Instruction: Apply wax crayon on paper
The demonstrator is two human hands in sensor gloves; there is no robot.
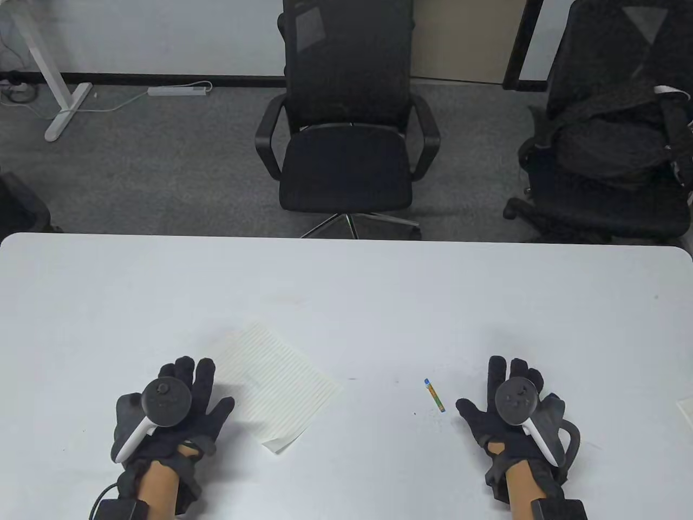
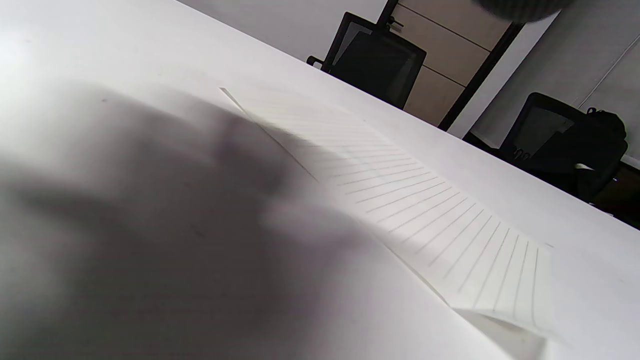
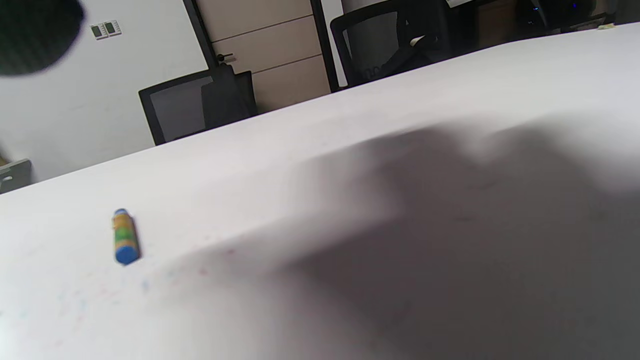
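Observation:
A lined white paper lies at an angle on the white table, and it also shows in the left wrist view. A short blue crayon with a green and yellow wrapper lies right of the paper, seen too in the right wrist view. My left hand lies flat and open on the table, fingers spread, touching the paper's left edge. My right hand lies flat and open just right of the crayon, holding nothing.
A black office chair stands beyond the table's far edge, another at the back right. A white object pokes in at the table's right edge. Faint crayon specks mark the table near the crayon.

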